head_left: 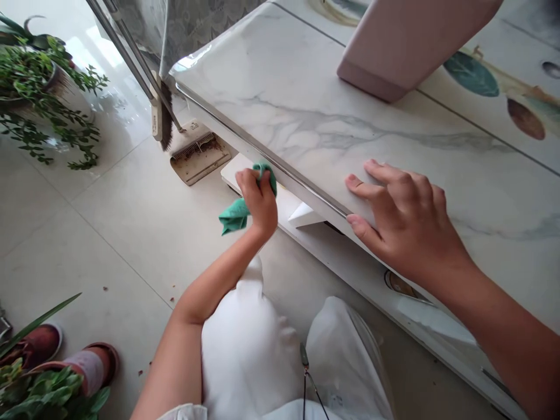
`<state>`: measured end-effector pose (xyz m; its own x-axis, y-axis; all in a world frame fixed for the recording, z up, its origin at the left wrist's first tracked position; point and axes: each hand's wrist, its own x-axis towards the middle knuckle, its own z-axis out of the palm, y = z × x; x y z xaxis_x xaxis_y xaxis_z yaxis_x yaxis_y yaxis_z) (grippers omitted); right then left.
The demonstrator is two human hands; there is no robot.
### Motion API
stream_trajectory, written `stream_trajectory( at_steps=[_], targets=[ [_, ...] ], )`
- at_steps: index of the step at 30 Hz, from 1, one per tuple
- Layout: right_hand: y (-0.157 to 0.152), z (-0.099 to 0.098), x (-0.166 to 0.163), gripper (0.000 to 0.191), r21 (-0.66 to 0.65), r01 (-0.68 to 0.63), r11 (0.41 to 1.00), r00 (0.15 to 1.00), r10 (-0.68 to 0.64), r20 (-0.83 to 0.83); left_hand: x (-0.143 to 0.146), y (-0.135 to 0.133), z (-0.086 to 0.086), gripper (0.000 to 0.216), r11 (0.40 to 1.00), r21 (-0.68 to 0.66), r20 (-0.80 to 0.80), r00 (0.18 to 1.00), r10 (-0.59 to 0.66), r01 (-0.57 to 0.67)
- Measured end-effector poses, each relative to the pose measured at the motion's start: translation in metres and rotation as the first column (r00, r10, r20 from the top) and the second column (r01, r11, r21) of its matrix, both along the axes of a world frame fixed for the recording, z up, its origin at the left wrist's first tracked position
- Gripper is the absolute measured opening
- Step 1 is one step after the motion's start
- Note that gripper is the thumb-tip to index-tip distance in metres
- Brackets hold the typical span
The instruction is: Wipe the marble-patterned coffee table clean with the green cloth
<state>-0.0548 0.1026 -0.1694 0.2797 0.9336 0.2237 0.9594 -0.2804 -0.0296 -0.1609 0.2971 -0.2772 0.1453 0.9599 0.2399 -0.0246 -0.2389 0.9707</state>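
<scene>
A green cloth [235, 216] is bunched in my left hand [261, 201], whose fingers are closed round it at the side edge of the marble-patterned table [280, 99]. One end of the cloth hangs out to the left of the hand. My right hand [406, 216] rests on the tabletop with fingers spread, its thumb at the metal-trimmed edge. Nothing is held in it. Beyond the right hand a pink box-shaped container [406, 46] stands on the table, its top cut off by the frame.
A white shelf [315, 248] with things on it runs under the tabletop. Past the table's far corner are a broom [158, 114] and a dustpan [199, 157] holding debris. Potted plants [65, 96] stand on the tiled floor at left, more at lower left [56, 385].
</scene>
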Motion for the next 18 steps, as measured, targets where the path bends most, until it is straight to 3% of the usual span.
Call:
stream_trajectory(
  at_steps=[3, 8, 10, 13, 18],
  targets=[
    [0.0, 0.001, 0.0, 0.04, -0.005, 0.005, 1.0, 1.0, -0.005, -0.01, 0.001, 0.003, 0.003, 0.038, 0.997, -0.046, 0.022, 0.998, 0.057, -0.055],
    [-0.001, 0.001, 0.001, 0.04, -0.01, 0.019, 1.0, 0.999, -0.019, -0.031, 0.015, 0.06, 0.02, 0.035, 0.977, -0.139, 0.112, 0.978, 0.176, -0.16],
    [0.0, 0.001, 0.002, 0.04, -0.02, 0.017, 1.0, 0.999, -0.018, -0.043, 0.017, 0.067, 0.023, 0.035, 0.973, -0.128, 0.13, 0.97, 0.207, -0.19],
    [0.0, 0.001, 0.002, 0.041, -0.03, 0.016, 0.999, 0.999, -0.017, -0.051, 0.017, 0.043, 0.026, 0.035, 0.986, -0.05, 0.127, 0.978, 0.166, -0.161],
    [-0.004, 0.001, 0.003, 0.04, -0.013, 0.026, 1.0, 0.994, -0.027, -0.106, 0.009, -0.023, 0.027, 0.049, 0.996, -0.093, 0.067, 0.998, 0.018, -0.011]
  ],
)
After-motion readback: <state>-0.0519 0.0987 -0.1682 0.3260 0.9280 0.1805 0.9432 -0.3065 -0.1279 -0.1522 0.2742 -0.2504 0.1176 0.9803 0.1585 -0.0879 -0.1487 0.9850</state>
